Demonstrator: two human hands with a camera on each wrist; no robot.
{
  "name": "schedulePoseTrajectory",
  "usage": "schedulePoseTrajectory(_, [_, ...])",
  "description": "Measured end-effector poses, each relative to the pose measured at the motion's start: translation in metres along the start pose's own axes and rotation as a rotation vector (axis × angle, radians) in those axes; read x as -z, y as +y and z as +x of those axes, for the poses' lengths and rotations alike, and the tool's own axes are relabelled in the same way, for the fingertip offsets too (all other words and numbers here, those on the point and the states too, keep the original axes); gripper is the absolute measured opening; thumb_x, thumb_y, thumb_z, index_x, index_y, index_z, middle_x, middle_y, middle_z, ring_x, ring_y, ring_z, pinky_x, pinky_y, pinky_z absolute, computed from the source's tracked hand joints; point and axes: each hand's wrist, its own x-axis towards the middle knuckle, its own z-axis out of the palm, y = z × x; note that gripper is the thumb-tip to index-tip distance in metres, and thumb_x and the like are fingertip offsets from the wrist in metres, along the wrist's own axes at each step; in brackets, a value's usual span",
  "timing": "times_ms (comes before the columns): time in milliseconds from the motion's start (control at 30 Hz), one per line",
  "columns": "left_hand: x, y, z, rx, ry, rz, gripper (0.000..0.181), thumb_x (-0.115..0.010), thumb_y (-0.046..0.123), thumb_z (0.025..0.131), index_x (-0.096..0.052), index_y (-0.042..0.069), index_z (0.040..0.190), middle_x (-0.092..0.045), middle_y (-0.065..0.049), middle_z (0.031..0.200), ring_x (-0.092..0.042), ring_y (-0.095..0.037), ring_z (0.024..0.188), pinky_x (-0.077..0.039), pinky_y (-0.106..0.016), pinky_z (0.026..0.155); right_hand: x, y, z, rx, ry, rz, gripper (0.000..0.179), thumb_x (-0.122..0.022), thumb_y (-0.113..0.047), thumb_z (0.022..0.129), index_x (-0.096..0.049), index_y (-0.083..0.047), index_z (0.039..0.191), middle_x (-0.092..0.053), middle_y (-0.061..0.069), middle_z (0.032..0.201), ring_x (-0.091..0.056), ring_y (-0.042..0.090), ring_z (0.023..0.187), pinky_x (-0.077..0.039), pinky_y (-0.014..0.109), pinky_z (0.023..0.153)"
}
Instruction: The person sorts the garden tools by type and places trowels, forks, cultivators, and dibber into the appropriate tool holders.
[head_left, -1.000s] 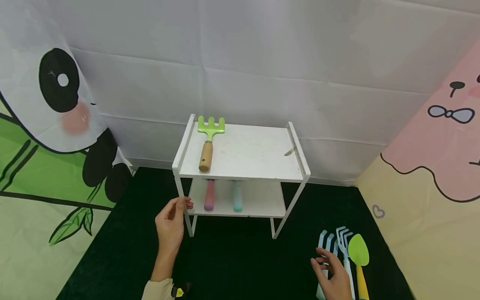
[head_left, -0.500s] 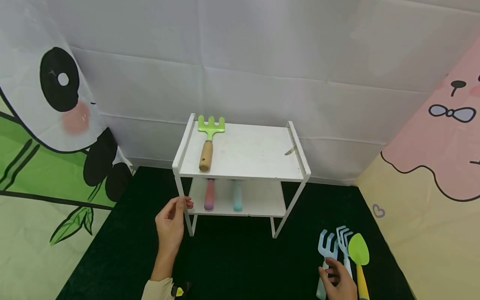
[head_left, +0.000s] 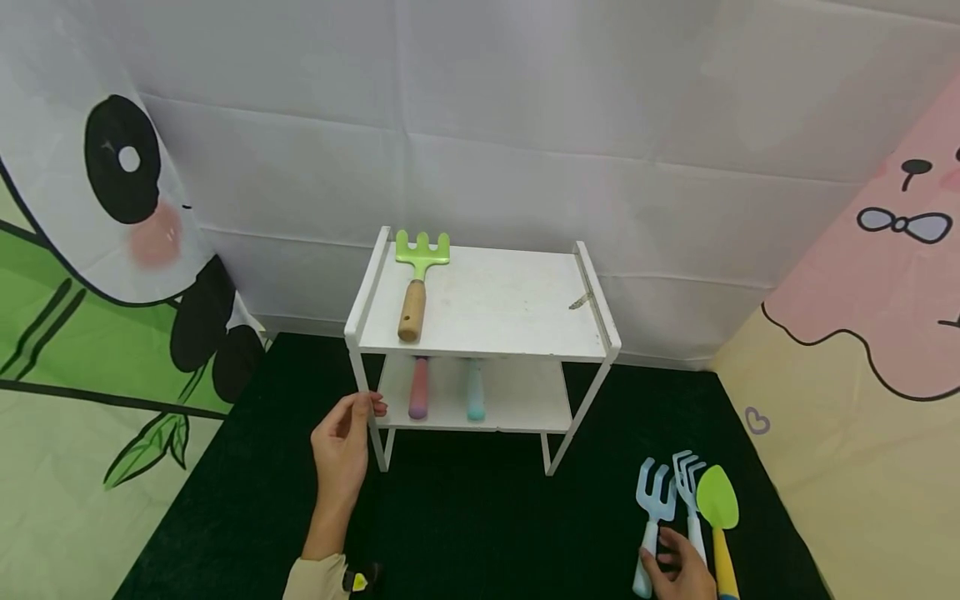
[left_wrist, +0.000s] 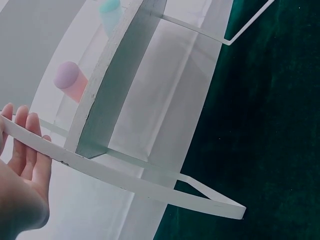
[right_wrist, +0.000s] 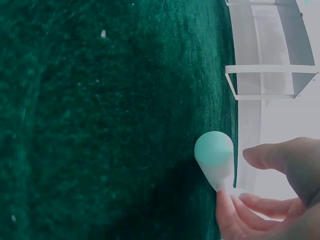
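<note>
My left hand holds the front left leg of a white two-tier shelf, fingers behind the leg. At lower right, my right hand is at the handle of a light blue hand fork lying on the dark green cloth. In the right wrist view, the fingers reach the handle while the thumb stands apart from it. Beside it lie a light blue hand rake and a green trowel with a yellow handle.
A green hand fork with a wooden handle lies on the top tier. Below, a pink handle and a light blue handle point forward; their heads are hidden. A white cloth wall stands behind, with printed side panels.
My right hand has moved right and down along the light blue hand fork, uncovering its tines and coming to its handle. The left hand stays on the shelf leg.
</note>
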Motion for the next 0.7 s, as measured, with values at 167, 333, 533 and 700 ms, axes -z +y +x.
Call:
schedulePoseTrajectory(167, [0.001, -0.006, 0.001, -0.002, 0.002, -0.003, 0.026, -0.051, 0.01, 0.109, -0.071, -0.006, 0.106, -0.071, -0.02, 0.099, -0.067, -0.01, 0.09, -0.05, -0.017, 0.09, -0.003, 0.003, 0.002, -0.037, -0.031, -0.027, 0.064, -0.077, -0.027, 0.092, -0.05, 0.016, 0.13, -0.061, 0.031, 0.116, -0.067, 0.03, 0.088, -0.059, 0.041, 0.072])
schedulePoseTrajectory(333, [0.001, -0.008, 0.002, 0.0, -0.001, -0.001, 0.025, -0.051, 0.01, 0.109, -0.071, -0.006, 0.106, -0.072, -0.018, 0.098, -0.067, -0.011, 0.091, -0.05, -0.018, 0.09, -0.004, 0.005, 0.003, -0.059, -0.039, -0.056, 0.064, -0.077, -0.027, 0.091, -0.051, 0.016, 0.129, -0.063, 0.029, 0.112, -0.068, 0.029, 0.086, -0.058, 0.044, 0.074])
schedulePoseTrajectory(533, [-0.001, 0.019, -0.004, -0.014, -0.002, 0.007, 0.026, -0.051, 0.007, 0.108, -0.069, -0.011, 0.105, -0.072, -0.016, 0.094, -0.066, -0.009, 0.089, -0.049, -0.015, 0.089, -0.004, 0.007, 0.006, -0.101, -0.082, 0.013, 0.064, -0.077, -0.025, 0.092, -0.049, 0.017, 0.131, -0.064, 0.029, 0.112, -0.071, 0.029, 0.085, -0.059, 0.043, 0.073])
schedulePoseTrajectory(700, [-0.001, 0.026, -0.005, -0.024, -0.002, 0.012, 0.026, -0.051, 0.006, 0.108, -0.069, -0.012, 0.105, -0.072, -0.016, 0.094, -0.067, -0.009, 0.088, -0.049, -0.015, 0.089, -0.003, 0.007, 0.009, -0.143, -0.141, 0.14, 0.072, -0.077, -0.029, 0.093, -0.044, 0.018, 0.136, -0.064, 0.031, 0.116, -0.072, 0.03, 0.086, -0.06, 0.044, 0.074])
